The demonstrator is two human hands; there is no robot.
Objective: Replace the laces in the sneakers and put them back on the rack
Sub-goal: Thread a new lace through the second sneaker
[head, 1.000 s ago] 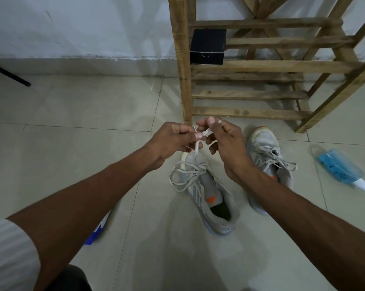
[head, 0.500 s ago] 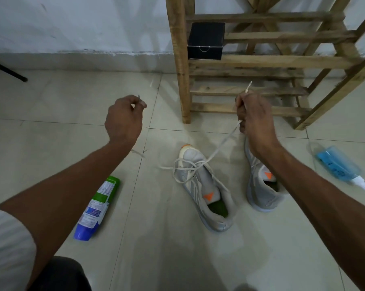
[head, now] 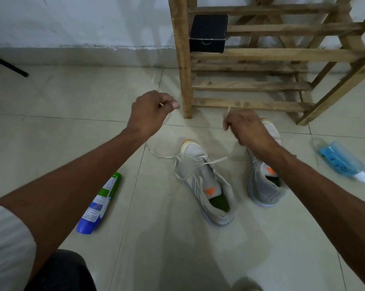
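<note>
Your hands are apart and raised over the floor (head: 51, 106), one on each side of a sneaker's toe. Your left hand (head: 151, 112) is curled, with thumb and forefinger pinching one end of the white lace (head: 162, 156); a short tip of it pokes out between them. Your right hand (head: 246, 129) is also curled into a loose fist round the other end, and its tip sticks up above the knuckles. From your left hand the lace drops behind your wrist and runs across the tile to the front eyelets. The other side leaves the eyelets toward your right hand, though that stretch is blurred.

The sneaker (head: 200, 177) lies between your forearms, toe pointing at the rack (head: 251, 86). It is grey, with an orange triangle on the tongue and a green insole, and the lace sits loose across its front. The second sneaker (head: 263, 185) stands just to its right, partly hidden under your right wrist, with its toe near the rack's lowest slat.

The wooden rack stands against the wall (head: 83, 22) and holds a black box (head: 208, 33) on one shelf. A green and blue bottle (head: 99, 203) lies on the floor beside your left forearm. A blue spray bottle (head: 341, 160) lies to the far right. A pale sleeve (head: 7, 244) covers your left upper arm.
</note>
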